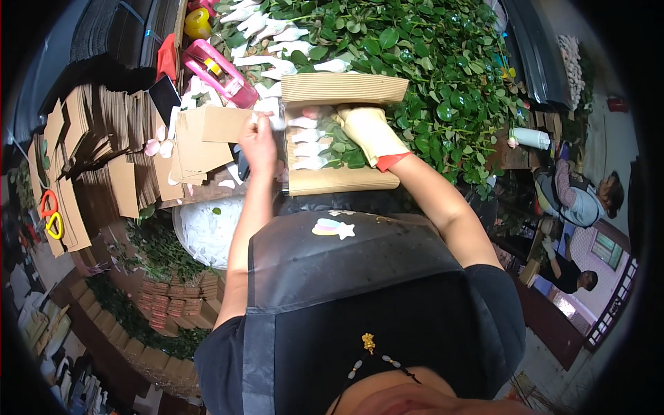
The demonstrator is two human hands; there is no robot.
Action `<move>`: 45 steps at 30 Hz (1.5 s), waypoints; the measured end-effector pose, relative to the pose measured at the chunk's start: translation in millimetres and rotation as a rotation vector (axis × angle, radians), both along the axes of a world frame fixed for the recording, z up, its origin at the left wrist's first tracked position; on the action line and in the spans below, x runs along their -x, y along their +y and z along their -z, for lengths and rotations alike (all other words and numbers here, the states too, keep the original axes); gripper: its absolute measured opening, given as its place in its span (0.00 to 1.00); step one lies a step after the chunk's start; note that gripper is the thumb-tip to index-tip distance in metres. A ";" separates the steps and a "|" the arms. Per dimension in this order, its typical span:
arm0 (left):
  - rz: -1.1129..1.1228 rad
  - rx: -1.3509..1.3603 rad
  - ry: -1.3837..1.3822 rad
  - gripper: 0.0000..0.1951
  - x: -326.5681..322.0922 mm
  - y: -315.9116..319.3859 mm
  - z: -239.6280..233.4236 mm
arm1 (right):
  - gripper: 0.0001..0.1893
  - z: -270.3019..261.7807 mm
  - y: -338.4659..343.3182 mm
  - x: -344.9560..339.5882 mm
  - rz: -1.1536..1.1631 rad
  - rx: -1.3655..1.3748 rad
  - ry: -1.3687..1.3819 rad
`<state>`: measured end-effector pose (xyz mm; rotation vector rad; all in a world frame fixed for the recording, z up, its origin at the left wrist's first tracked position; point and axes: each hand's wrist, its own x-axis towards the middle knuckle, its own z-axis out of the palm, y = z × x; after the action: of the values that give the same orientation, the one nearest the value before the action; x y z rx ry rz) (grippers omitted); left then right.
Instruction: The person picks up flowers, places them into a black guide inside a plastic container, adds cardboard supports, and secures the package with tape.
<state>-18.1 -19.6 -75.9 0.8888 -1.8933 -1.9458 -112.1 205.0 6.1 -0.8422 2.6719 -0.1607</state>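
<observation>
My bare left hand (259, 142) pinches the edge of a tan cardboard piece (224, 124), above more loose cardboard pieces (202, 161). My right hand (365, 132), in a pale yellow glove with a red cuff, reaches over a sheet of corrugated cardboard (342, 181) whose far part (345, 88) stands raised. On the sheet lies a row of rose stems, their heads in white sleeves (310, 149), with green leaves beside them. A pinkish bloom (311, 111) shows near my gloved fingertips. The glove hides what those fingers touch. A pink tape dispenser (220, 72) lies beyond my left hand.
Leafy rose stems (441, 78) heap across the far table, with more white-sleeved heads (282, 33). Cardboard stacks (114, 124) and red-and-yellow-handled scissors (52, 215) are at the left. A tub of white pieces (210, 231) stands below the table edge. Two people (576, 192) are at the right.
</observation>
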 end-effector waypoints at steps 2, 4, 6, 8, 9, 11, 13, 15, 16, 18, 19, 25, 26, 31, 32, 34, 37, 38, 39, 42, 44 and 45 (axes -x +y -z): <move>0.132 -0.130 -0.086 0.11 -5.2 -12.2 -12.0 | 0.25 -2.4 -0.2 1.6 0.016 0.054 0.006; 0.277 0.156 -0.195 0.14 -9.2 -15.8 7.6 | 0.26 -15.4 -8.1 2.5 0.010 0.146 0.016; 0.459 0.242 -0.438 0.25 0.0 -7.4 0.0 | 0.26 -18.8 -15.7 5.5 0.038 0.225 0.004; 0.465 0.092 -0.403 0.21 6.2 0.2 11.0 | 0.29 -16.3 -25.8 8.2 0.145 0.265 -0.073; 0.409 -0.073 -0.343 0.19 7.3 9.0 11.9 | 0.30 -12.2 -26.9 9.8 0.187 0.261 -0.103; 0.370 -0.105 -0.323 0.18 8.9 16.0 12.5 | 0.32 -2.2 -28.7 11.2 0.250 0.347 -0.113; 0.336 -0.130 -0.313 0.16 6.0 22.1 7.1 | 0.33 16.5 -23.4 11.4 0.281 0.437 -0.097; 0.157 -0.234 -0.156 0.16 1.6 32.3 -5.8 | 0.34 37.2 -17.5 13.7 0.451 0.827 -0.539; 0.098 -0.333 -0.164 0.15 2.2 37.0 -13.4 | 0.34 40.1 -18.1 14.1 0.511 0.953 -0.686; 0.062 -0.048 -0.227 0.14 0.8 28.2 -30.0 | 0.33 38.7 -15.5 14.1 0.506 0.961 -0.696; 0.018 0.243 -0.283 0.13 -1.0 17.2 -34.1 | 0.32 33.9 -16.6 13.7 0.483 0.935 -0.671; 0.318 0.190 -0.134 0.10 -24.8 -54.3 -23.4 | 0.27 12.7 -7.1 15.9 0.332 0.702 -0.538; 0.415 0.236 -0.238 0.11 -21.1 -49.3 -22.0 | 0.27 10.8 -8.2 17.3 0.317 0.678 -0.518; 0.702 0.471 -0.331 0.24 -8.8 4.6 -5.7 | 0.23 11.9 -23.9 7.0 0.293 0.638 -0.410; 0.692 0.399 -0.277 0.20 -11.6 4.2 3.0 | 0.22 11.2 -26.3 6.0 0.285 0.626 -0.398; 0.656 0.380 -0.262 0.20 -16.6 -0.3 -1.2 | 0.21 10.9 -26.2 6.0 0.275 0.583 -0.371; 0.346 0.108 -0.394 0.15 -20.9 -12.6 -29.9 | 0.19 6.0 -21.4 3.8 0.228 0.419 -0.333; 0.345 0.033 -0.265 0.12 -24.5 -35.2 -12.8 | 0.18 3.5 -20.1 5.5 0.195 0.322 -0.322; 0.336 -0.041 -0.136 0.10 -25.5 -51.4 -17.1 | 0.18 -1.3 -19.7 8.0 0.152 0.202 -0.314; 0.562 0.159 -0.436 0.09 -28.9 -39.3 -51.5 | 0.16 -5.3 -18.4 2.9 0.064 -0.120 -0.276; 0.676 0.485 -0.341 0.18 -32.2 -23.8 -27.8 | 0.14 -1.8 -25.5 -6.5 0.025 -0.256 -0.225; 0.739 0.533 -0.367 0.20 -30.6 -12.5 -29.0 | 0.14 0.7 -29.6 -11.8 0.016 -0.299 -0.205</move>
<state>12.6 -32.1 -46.9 0.4217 -3.0846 -1.4729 -100.3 175.4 5.5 -0.6705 2.4305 0.1391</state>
